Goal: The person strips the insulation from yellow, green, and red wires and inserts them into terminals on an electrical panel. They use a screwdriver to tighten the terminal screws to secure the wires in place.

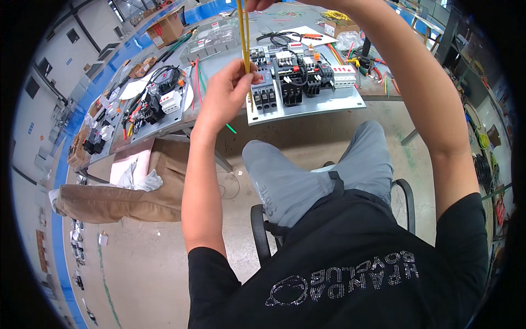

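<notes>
My left hand (223, 94) is closed around two yellow wires (244, 35), thumb and fingers pinching them beside a moulded-case circuit breaker (264, 94). Upward the wires run to my right hand (259, 4), which the top edge of the picture cuts off; its visible fingers are closed at the wires. The breaker sits at the left end of a grey metal mounting plate (312, 112), near the table's front edge. Beside it on the plate stand black contactors (291, 90) and a white miniature circuit breaker block (344, 77). My left hand partly hides the breaker.
Another plate with components (156, 107) lies on the table to the left, close to a seated person's brown trousers (120, 203). Cardboard boxes (165, 28), clear plastic covers (213, 41), orange-handled pliers (312, 36) and a coil of yellow wire (335, 15) lie farther back.
</notes>
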Tool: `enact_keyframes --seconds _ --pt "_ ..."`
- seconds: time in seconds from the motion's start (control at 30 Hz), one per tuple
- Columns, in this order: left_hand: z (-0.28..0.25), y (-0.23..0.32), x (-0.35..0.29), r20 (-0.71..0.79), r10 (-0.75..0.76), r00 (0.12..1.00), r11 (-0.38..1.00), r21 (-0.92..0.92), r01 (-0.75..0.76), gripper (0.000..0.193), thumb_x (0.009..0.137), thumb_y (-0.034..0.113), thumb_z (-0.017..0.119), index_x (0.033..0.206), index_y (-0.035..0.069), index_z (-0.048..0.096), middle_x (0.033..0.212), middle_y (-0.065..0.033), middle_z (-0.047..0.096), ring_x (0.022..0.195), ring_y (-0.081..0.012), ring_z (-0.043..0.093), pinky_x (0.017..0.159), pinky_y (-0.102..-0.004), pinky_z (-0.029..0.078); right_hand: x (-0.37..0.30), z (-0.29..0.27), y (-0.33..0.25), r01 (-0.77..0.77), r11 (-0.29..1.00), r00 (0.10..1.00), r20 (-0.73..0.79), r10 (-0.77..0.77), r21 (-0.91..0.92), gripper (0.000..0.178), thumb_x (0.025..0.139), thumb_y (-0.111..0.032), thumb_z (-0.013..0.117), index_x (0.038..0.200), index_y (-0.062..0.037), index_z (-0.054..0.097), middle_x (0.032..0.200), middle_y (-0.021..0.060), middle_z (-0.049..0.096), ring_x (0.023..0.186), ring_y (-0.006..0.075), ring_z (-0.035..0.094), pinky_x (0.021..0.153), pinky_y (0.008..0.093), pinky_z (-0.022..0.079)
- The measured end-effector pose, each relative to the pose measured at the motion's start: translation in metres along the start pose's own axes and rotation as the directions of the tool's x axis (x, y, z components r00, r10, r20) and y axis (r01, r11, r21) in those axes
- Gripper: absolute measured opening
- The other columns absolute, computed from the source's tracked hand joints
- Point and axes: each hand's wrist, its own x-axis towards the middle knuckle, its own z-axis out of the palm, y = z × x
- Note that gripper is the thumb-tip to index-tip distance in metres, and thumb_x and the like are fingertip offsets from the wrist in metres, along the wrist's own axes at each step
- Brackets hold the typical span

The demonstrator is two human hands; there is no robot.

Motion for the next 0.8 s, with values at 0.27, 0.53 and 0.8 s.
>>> enact_keyframes --seconds 0.27,0.53,0.8 --pt "-0.007 -0.053 0.016 0.005 0.011 1.0 0.996 -0.085 -0.01 0.019 0.108 0.007 0.055 0.123 -0.003 0.062 0.107 -0.0103 0.075 0.104 -0.0177 0.073 0.094 -0.0324 0.057 0.038 0.02 0.056 -0.123 0.992 0.992 0.032 0.123 0.021 0.023 0.107 -0.02 0.063 0.102 0.0019 0.068 0.082 0.008 0.072 0.072 0.0155 0.074 0.066 0.0298 0.063" --pt "-0.003 -0.048 0.027 -0.009 0.03 1.0 0.998 -0.058 -0.03 0.017 0.108 0.006 0.055 0.121 -0.002 0.062 0.106 -0.0106 0.075 0.102 -0.0173 0.073 0.092 -0.0314 0.057 0.044 0.014 0.046 -0.165 0.986 0.986 0.018 0.166 -0.029 0.024 0.109 -0.023 0.062 0.099 -0.0016 0.068 0.082 0.0055 0.073 0.071 0.0126 0.073 0.064 0.0272 0.063" --pt "-0.004 -0.073 0.029 -0.019 -0.005 1.0 0.996 -0.088 0.004 0.016 0.108 0.006 0.056 0.121 -0.001 0.063 0.106 -0.0108 0.075 0.102 -0.0169 0.073 0.09 -0.031 0.057 0.052 0.026 0.066 -0.193 0.981 0.981 0.022 0.194 -0.024 0.022 0.108 -0.02 0.062 0.101 -0.0001 0.068 0.082 0.0068 0.072 0.071 0.0137 0.073 0.065 0.0296 0.064"
